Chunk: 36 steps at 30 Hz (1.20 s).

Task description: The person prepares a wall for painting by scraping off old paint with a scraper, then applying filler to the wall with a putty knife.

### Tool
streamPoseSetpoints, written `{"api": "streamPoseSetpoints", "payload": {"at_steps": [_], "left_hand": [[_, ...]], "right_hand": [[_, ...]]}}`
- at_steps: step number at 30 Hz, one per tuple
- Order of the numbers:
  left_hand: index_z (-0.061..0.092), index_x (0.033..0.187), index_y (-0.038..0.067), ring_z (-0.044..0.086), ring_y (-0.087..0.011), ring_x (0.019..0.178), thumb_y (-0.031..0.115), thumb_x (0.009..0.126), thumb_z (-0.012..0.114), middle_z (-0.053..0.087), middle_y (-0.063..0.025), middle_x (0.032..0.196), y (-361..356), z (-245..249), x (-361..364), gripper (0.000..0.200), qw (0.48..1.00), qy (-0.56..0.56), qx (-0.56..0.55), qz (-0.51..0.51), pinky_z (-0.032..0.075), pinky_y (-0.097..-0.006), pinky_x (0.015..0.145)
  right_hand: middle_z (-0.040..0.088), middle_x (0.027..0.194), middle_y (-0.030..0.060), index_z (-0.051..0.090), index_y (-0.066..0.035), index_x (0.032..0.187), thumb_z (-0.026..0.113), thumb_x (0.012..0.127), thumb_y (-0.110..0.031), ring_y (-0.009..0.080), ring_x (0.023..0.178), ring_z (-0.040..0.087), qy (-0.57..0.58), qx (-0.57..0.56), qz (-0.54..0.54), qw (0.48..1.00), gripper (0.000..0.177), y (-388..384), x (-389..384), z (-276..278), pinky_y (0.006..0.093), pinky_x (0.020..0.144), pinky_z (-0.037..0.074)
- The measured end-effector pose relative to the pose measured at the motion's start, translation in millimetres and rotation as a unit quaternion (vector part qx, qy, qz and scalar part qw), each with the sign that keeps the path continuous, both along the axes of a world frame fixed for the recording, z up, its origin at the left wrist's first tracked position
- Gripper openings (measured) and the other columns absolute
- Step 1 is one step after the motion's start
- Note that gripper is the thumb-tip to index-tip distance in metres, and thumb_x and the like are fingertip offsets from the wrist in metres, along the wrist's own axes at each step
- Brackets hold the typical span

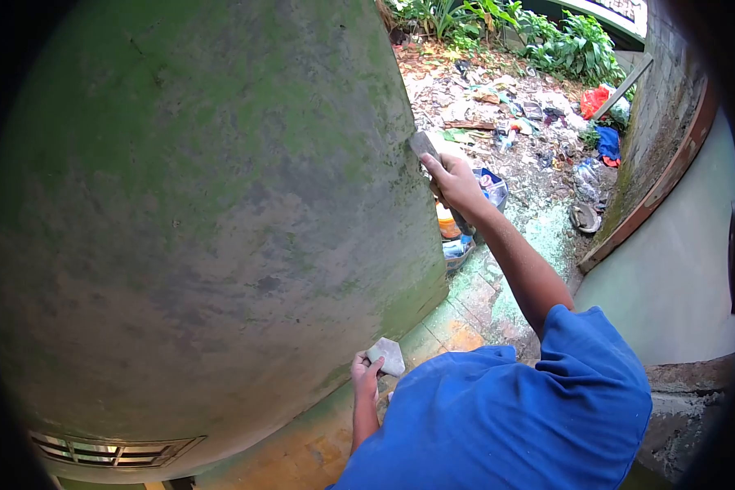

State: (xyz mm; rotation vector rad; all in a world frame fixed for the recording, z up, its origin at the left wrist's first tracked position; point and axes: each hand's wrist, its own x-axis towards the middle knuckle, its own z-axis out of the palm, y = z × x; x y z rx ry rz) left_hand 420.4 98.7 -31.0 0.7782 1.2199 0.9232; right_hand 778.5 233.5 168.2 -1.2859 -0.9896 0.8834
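Note:
My right hand (459, 186) is raised and wrapped round a scraper (424, 145) with a flat grey blade and a dark handle. Its blade meets the right-hand edge of the green, patchy wall (245, 204). Lower down, close to the foot of that wall, my left hand (366, 369) pinches a small flat whitish plate (388, 357) with angular corners. What kind of plate it is, I cannot make out. Grey and bare blotches show through the wall's green paint.
A bin of mixed rubbish (488, 188) stands behind my right hand, beyond the wall's edge. Litter (506, 114) covers the ground outside, with green plants (576, 49) behind. A rough block wall (653, 122) rises at the right. A barred window (114, 452) sits at lower left.

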Motion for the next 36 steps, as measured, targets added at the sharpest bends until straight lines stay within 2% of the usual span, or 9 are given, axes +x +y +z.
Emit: {"api": "streamPoseSetpoints", "payload": {"at_steps": [2,8,11,13,16,24,28,30,36], "left_hand": [[0.047,0.098,0.006,0.061,-0.0157,0.076,0.002,0.077,0.065,0.060,-0.0073,0.092,-2.7,-2.0,-3.1,0.028,1.000,0.003,0.000,-0.003,0.053,-0.0295,0.060],[0.048,0.098,0.007,0.060,-0.0135,0.074,0.003,0.077,0.065,0.061,-0.0057,0.090,-2.1,-6.3,-5.2,0.028,1.000,0.014,-0.011,-0.005,0.050,-0.0270,0.059],[0.048,0.097,0.008,0.059,-0.0127,0.072,0.003,0.077,0.066,0.061,-0.0048,0.088,-1.3,1.2,-3.2,0.027,1.000,0.006,-0.007,0.005,0.048,-0.0262,0.059],[0.048,0.097,0.008,0.059,-0.0125,0.072,0.004,0.076,0.066,0.060,-0.0044,0.088,-1.1,-0.8,-5.2,0.027,1.000,0.000,-0.006,0.005,0.048,-0.0264,0.059],[0.048,0.097,0.007,0.059,-0.0124,0.072,0.004,0.076,0.066,0.060,-0.0043,0.088,-1.4,-5.2,-10.1,0.028,1.000,0.010,-0.008,-0.009,0.048,-0.0264,0.058],[0.048,0.098,0.007,0.060,-0.0138,0.074,0.004,0.076,0.066,0.061,-0.0056,0.089,0.9,-6.1,-8.5,0.028,1.000,0.016,-0.009,-0.011,0.050,-0.0282,0.061],[0.048,0.098,0.007,0.060,-0.0138,0.075,0.004,0.076,0.066,0.061,-0.0056,0.089,0.6,-0.4,-4.0,0.028,0.999,0.021,-0.021,-0.018,0.050,-0.0279,0.061],[0.048,0.098,0.007,0.060,-0.0138,0.075,0.004,0.076,0.066,0.061,-0.0055,0.089,2.1,-1.9,-3.1,0.028,0.999,0.025,-0.016,-0.020,0.050,-0.0279,0.061],[0.048,0.099,0.007,0.060,-0.0145,0.075,0.004,0.076,0.066,0.061,-0.0057,0.090,4.0,0.3,-2.5,0.028,1.000,0.018,-0.013,-0.005,0.051,-0.0280,0.062]], "right_hand": [[0.042,0.053,-0.0017,0.048,-0.004,0.069,0.054,0.091,-0.038,0.0062,0.044,0.040,-0.039,0.029,-0.020,0.999,0.040,14.0,6.2,-1.7,0.0242,0.040,0.031],[0.041,0.053,-0.0030,0.046,-0.004,0.069,0.052,0.092,-0.035,0.0054,0.044,0.039,-0.029,0.056,-0.014,0.998,0.039,-6.6,1.1,13.3,0.0247,0.040,0.030],[0.041,0.053,-0.0030,0.046,-0.004,0.069,0.052,0.092,-0.035,0.0052,0.044,0.038,-0.003,0.032,-0.002,0.999,0.039,-6.4,-2.9,18.8,0.0249,0.040,0.030],[0.041,0.051,-0.0026,0.045,-0.006,0.073,0.050,0.093,-0.038,0.0050,0.039,0.037,-0.044,0.043,-0.009,0.998,0.038,6.1,-1.3,23.1,0.0220,0.036,0.030],[0.040,0.051,-0.0030,0.045,-0.006,0.073,0.050,0.093,-0.038,0.0053,0.040,0.038,-0.049,0.068,0.006,0.997,0.038,6.4,-1.0,39.4,0.0222,0.036,0.031],[0.041,0.050,-0.0023,0.047,-0.006,0.075,0.048,0.094,-0.036,0.0053,0.039,0.038,-0.040,0.067,0.008,0.997,0.036,2.8,-0.1,49.3,0.0228,0.036,0.030],[0.044,0.051,-0.0014,0.049,-0.003,0.073,0.050,0.093,-0.036,0.0066,0.040,0.040,-0.038,0.079,0.015,0.996,0.038,15.8,-1.8,83.3,0.0250,0.038,0.033],[0.045,0.051,-0.0011,0.049,-0.003,0.075,0.050,0.093,-0.037,0.0067,0.041,0.040,-0.020,0.121,0.045,0.991,0.038,17.4,-3.9,90.8,0.0250,0.038,0.033],[0.046,0.051,0.0007,0.049,-0.002,0.079,0.049,0.093,-0.034,0.0084,0.039,0.043,-0.029,0.103,0.038,0.994,0.035,11.1,-3.7,91.7,0.0251,0.035,0.033]]}}
